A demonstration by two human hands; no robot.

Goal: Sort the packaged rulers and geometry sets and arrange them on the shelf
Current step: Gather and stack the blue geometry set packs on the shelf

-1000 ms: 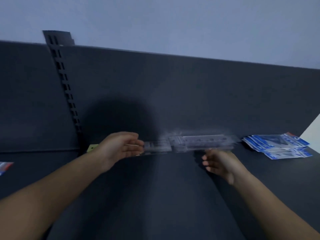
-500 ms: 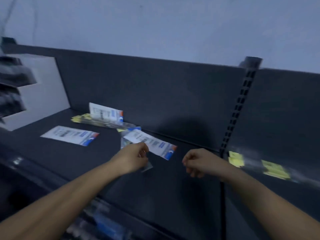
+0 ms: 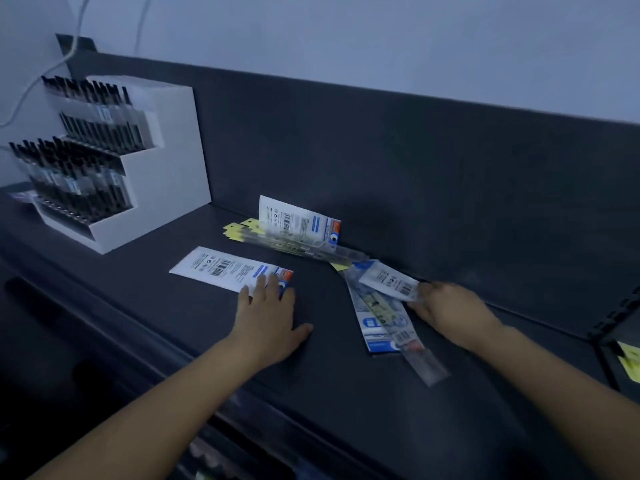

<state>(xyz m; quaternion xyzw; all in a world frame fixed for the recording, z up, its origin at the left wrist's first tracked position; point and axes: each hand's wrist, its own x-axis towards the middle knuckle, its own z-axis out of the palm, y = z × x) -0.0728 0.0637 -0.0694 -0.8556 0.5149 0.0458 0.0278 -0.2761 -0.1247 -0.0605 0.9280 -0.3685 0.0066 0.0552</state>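
Note:
A white geometry set pack (image 3: 221,268) lies flat on the dark shelf (image 3: 311,382); my left hand (image 3: 268,318) lies flat with straight fingertips pressing its blue-and-red end. A second white pack (image 3: 298,221) leans against the back panel over a fan of clear rulers with yellow tabs (image 3: 277,240). To the right lies a loose pile of blue packs and clear rulers (image 3: 384,320). My right hand (image 3: 450,310) pinches the end of a white pack (image 3: 389,280) on top of that pile.
A white stepped display box (image 3: 159,188) full of black pens stands at the left of the shelf. A slotted upright (image 3: 620,313) divides the shelf at far right, with yellow tags (image 3: 628,358) beyond it. The shelf's front edge runs below my arms.
The view swung left from the right bay to this pile. My left hand left the pile and now presses the flat white pack; my right hand took hold of the pile's top pack.

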